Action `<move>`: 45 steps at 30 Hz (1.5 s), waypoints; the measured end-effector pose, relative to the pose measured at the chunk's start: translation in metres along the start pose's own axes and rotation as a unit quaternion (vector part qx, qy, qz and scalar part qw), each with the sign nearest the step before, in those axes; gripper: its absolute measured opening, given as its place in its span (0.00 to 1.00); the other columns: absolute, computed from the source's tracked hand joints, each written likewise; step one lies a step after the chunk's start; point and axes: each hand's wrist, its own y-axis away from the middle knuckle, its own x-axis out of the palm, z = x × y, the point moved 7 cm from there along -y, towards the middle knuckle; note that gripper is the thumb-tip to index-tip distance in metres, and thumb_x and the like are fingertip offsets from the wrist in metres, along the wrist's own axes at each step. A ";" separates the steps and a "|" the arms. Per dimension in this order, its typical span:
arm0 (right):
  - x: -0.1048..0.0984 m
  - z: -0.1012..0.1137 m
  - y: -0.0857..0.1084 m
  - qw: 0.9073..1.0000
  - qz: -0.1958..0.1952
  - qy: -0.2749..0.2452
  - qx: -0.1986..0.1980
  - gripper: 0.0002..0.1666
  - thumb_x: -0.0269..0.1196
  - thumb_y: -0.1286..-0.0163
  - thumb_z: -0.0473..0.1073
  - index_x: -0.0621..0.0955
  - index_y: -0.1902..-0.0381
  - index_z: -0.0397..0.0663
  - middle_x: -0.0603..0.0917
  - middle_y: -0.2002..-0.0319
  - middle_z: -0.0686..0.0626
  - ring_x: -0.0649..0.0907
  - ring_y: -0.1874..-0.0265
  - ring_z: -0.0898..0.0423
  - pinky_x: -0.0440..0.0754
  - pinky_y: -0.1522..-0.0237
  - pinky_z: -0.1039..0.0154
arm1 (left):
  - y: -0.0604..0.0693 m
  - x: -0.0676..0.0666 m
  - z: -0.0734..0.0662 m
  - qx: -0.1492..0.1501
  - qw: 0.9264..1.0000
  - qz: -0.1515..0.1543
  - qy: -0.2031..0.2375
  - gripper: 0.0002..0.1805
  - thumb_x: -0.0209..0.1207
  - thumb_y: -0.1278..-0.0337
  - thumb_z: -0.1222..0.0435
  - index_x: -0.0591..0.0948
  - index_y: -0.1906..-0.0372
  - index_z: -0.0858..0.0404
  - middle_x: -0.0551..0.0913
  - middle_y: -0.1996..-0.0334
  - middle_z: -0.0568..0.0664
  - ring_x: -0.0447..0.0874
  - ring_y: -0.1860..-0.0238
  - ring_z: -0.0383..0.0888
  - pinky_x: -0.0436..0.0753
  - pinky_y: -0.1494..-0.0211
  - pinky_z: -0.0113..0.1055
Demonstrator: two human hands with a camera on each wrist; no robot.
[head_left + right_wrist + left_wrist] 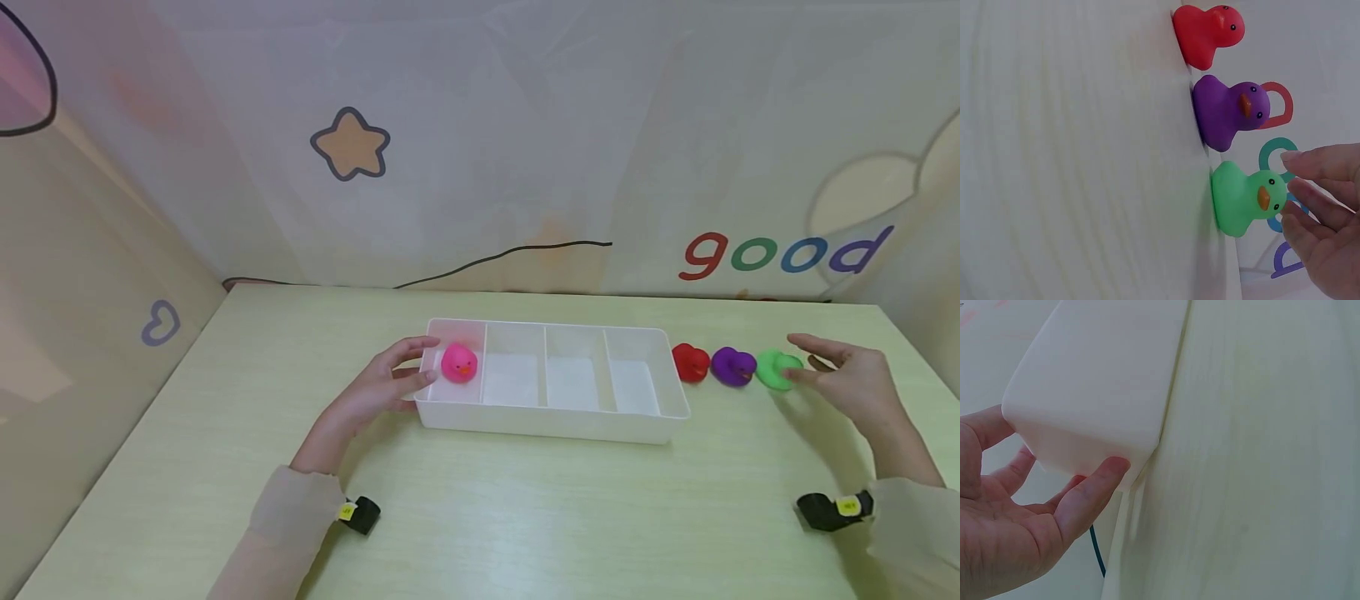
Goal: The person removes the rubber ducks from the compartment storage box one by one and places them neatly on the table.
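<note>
A white tray [555, 422] with four compartments stands on the table, a pink duck [459, 363] in its leftmost one. My left hand [382, 383] rests spread fingers against the tray's left end; in the left wrist view the fingertips of that hand [1029, 512] touch the end wall [1079, 447]. Right of the tray, a red duck [690, 363], a purple duck [732, 367] and a green duck [777, 369] stand in a row. My right hand [855, 383] is at the green duck, fingers apart. In the right wrist view, its fingers [1310, 165] are beside the green duck's head [1269, 194], not closed round it.
The pale wooden table [525, 517] extends in front of the tray. Behind it hangs a printed backdrop [487, 167] with a star and the word "good". Black camera mounts are worn at both wrists.
</note>
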 end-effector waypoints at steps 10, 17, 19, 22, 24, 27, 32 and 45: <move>0.002 -0.009 -0.012 0.995 -0.017 -0.085 -0.045 0.37 0.68 0.46 0.46 0.70 0.38 0.51 0.74 0.43 0.61 0.74 0.54 0.78 0.72 0.61 0.84 | 0.000 0.000 0.000 -0.001 1.000 -0.004 0.003 0.29 0.57 0.42 0.63 0.63 0.36 0.55 0.56 0.35 0.57 0.59 0.37 0.60 0.78 0.53 0.50; 0.013 0.014 -0.006 0.991 -0.004 -0.107 -0.081 0.36 0.68 0.46 0.42 0.71 0.38 0.53 0.74 0.44 0.63 0.75 0.49 0.73 0.73 0.59 0.82 | -0.001 0.000 0.001 -0.002 1.000 -0.005 0.003 0.29 0.56 0.42 0.63 0.63 0.36 0.55 0.56 0.35 0.57 0.59 0.37 0.60 0.79 0.53 0.50; 0.018 0.017 -0.006 0.989 0.002 -0.117 -0.088 0.36 0.68 0.46 0.42 0.70 0.38 0.52 0.72 0.41 0.58 0.75 0.48 0.71 0.74 0.60 0.82 | 0.000 0.001 0.000 -0.003 1.000 -0.005 0.003 0.29 0.56 0.41 0.64 0.63 0.35 0.55 0.56 0.35 0.57 0.59 0.37 0.60 0.78 0.53 0.50; 0.025 0.031 -0.002 0.989 0.009 -0.106 -0.104 0.36 0.68 0.46 0.41 0.70 0.38 0.49 0.71 0.39 0.50 0.75 0.45 0.64 0.74 0.60 0.81 | 0.000 0.001 0.000 -0.003 1.000 -0.005 0.002 0.28 0.56 0.41 0.64 0.63 0.35 0.55 0.56 0.35 0.58 0.58 0.37 0.60 0.78 0.53 0.50; 0.029 0.042 0.002 0.989 0.003 -0.104 -0.106 0.34 0.68 0.46 0.40 0.72 0.39 0.49 0.72 0.40 0.50 0.75 0.47 0.67 0.73 0.60 0.82 | 0.000 0.001 0.000 -0.004 1.000 -0.004 0.002 0.29 0.56 0.41 0.64 0.63 0.35 0.56 0.56 0.35 0.58 0.58 0.37 0.60 0.79 0.53 0.50; 0.034 0.069 0.015 0.989 0.006 -0.092 -0.118 0.33 0.67 0.45 0.39 0.72 0.40 0.46 0.71 0.40 0.45 0.75 0.47 0.66 0.73 0.60 0.82 | 0.000 0.001 0.000 -0.005 1.000 -0.004 0.002 0.29 0.56 0.42 0.63 0.63 0.36 0.55 0.55 0.34 0.57 0.58 0.37 0.60 0.79 0.53 0.49; 0.041 0.112 0.038 0.983 0.027 -0.096 -0.156 0.32 0.65 0.44 0.33 0.70 0.40 0.37 0.70 0.41 0.40 0.76 0.50 0.71 0.75 0.59 0.79 | 0.001 0.001 -0.001 -0.003 1.000 -0.004 0.003 0.29 0.57 0.42 0.63 0.64 0.36 0.54 0.56 0.35 0.57 0.59 0.37 0.60 0.79 0.52 0.49; 0.066 0.160 0.057 0.973 0.047 -0.086 -0.211 0.31 0.66 0.45 0.33 0.71 0.42 0.35 0.70 0.43 0.36 0.72 0.51 0.73 0.73 0.56 0.78 | 0.002 0.000 -0.002 -0.004 1.000 -0.010 -0.002 0.28 0.57 0.42 0.63 0.64 0.36 0.54 0.56 0.35 0.57 0.60 0.37 0.60 0.79 0.53 0.49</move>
